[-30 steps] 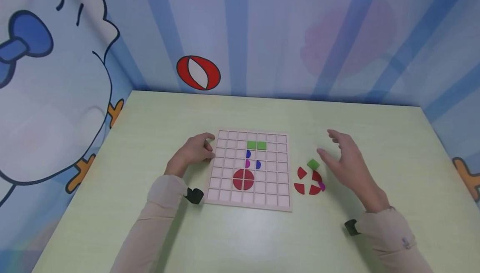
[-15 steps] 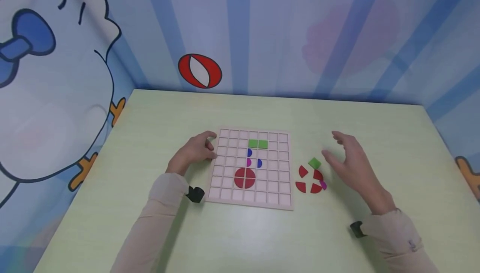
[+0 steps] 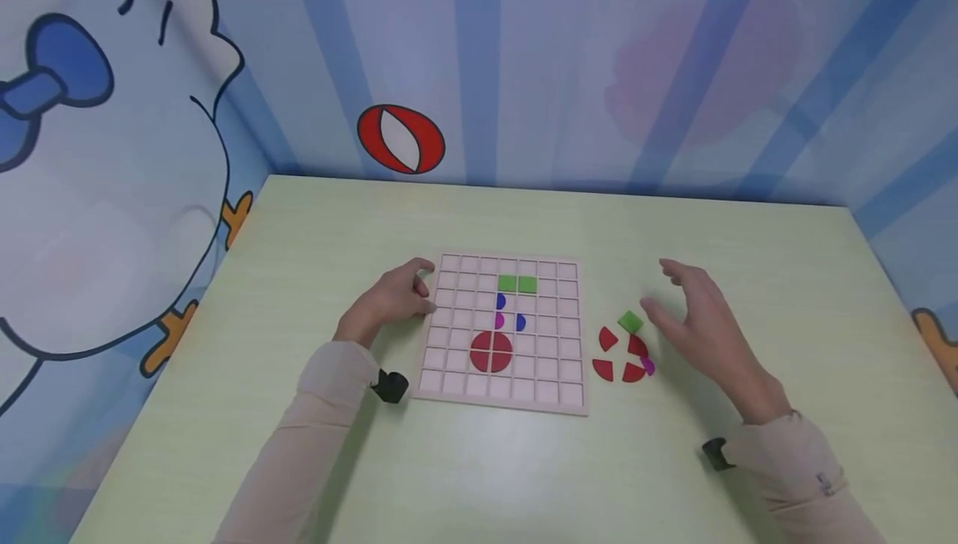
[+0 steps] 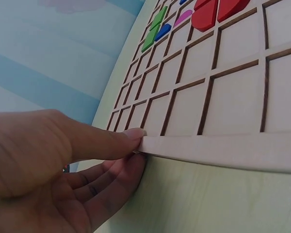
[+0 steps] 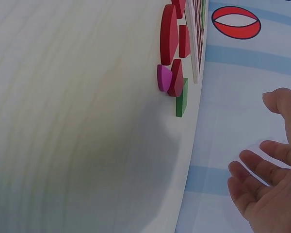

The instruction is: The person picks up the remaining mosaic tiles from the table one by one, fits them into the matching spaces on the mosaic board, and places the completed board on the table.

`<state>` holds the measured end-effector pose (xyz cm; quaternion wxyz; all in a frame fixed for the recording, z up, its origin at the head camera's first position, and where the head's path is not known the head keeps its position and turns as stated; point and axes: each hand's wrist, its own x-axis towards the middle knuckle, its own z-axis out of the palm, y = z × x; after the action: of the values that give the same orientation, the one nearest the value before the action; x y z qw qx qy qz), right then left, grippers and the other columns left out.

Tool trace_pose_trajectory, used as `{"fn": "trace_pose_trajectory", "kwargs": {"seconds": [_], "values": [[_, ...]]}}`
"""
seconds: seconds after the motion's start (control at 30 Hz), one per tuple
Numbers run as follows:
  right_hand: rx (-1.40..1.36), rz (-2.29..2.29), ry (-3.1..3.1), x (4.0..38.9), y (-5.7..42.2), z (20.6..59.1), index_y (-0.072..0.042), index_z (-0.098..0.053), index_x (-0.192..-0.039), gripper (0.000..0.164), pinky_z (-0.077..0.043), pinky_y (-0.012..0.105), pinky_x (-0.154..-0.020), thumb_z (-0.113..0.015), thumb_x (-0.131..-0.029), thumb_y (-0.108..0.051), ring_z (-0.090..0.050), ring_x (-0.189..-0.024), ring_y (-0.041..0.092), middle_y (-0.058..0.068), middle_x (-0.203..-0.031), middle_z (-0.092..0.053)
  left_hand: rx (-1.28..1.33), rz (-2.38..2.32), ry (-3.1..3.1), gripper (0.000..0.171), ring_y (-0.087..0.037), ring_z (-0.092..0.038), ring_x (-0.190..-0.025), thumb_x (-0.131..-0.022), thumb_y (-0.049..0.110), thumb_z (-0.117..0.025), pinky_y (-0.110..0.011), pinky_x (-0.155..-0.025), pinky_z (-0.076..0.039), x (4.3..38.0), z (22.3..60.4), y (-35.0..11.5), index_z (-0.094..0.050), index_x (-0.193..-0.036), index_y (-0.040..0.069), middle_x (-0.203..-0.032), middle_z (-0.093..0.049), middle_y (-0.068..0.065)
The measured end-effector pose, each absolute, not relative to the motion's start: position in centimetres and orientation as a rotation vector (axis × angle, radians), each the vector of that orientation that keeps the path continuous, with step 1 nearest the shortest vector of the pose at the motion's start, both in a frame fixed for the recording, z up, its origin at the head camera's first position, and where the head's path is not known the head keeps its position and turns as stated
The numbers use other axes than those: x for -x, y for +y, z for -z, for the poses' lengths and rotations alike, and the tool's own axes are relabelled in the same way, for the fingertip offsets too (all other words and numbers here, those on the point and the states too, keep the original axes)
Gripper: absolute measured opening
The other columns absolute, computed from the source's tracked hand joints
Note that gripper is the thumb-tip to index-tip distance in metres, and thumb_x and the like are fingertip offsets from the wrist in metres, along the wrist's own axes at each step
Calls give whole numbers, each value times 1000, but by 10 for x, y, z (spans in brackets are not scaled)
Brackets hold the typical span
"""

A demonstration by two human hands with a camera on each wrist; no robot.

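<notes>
Grid board (image 3: 525,346) on table (image 3: 479,469); right of it, 4 loose wedges (image 3: 633,373) (square tile (image 3: 630,322) just behind).

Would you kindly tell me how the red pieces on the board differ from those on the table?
The placed red pieces sit in the gridded board; the loose red pieces lie on the table beside it. The placed red pieces together form a circle; the loose red pieces lie farther apart. Both sets have four wedges.
</notes>
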<state>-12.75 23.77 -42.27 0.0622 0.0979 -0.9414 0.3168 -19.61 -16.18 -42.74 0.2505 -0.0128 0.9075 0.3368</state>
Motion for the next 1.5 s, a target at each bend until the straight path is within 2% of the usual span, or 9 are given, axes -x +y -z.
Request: {"fn": "trace_pose_trajectory", "kwargs": {"seconds": [0.8,1.5], "values": [[-221,-923,-2958,127,233,419,-8,-34,-145,69,-41,58,-97,-67,-88,-27,-42,-125,36,17,-143,-39,33,-911,2476,61,-23,-50,-94,-89,12,-65,-31,-77,-40,193,426,-161,-36,-143,14,-109,-53,-10],[-359,-956,-2941,126,227,429,-5,-38,-143,67,-44,55,-93,-70,-86,-22,-47,-120,35,17,-138,-44,35,-903,2470,62,-23,-50,-95,-89,13,-65,-30,-76,-40,194,425,-160,-35,-144,14,-109,-52,-10]]}}
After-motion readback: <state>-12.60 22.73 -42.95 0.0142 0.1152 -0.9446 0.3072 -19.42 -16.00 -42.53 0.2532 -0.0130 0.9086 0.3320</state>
